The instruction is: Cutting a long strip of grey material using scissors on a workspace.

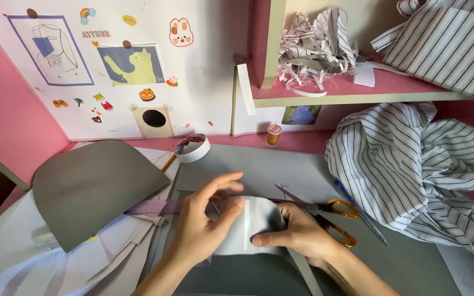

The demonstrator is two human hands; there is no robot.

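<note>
Head view | left hand [201, 222] and right hand [297, 233] both gripping white fabric piece [248, 225], fingers curled | keeping edges aligned, scissors [330, 214] lying beside

Two hands work at the desk, the left hand [201, 219] and the right hand [294, 233], and together they hold one white fabric piece [250, 222]. There is one pair of scissors [330, 215] with orange handles, one blue pen [360, 211], one spool of thread [273, 134], one roll of tape [192, 148], one purple ruler [152, 206], and one large grey card sheet [94, 189]. Two heaps of striped cloth show: one on the desk [412, 164], one on the shelf [451, 41].
</note>
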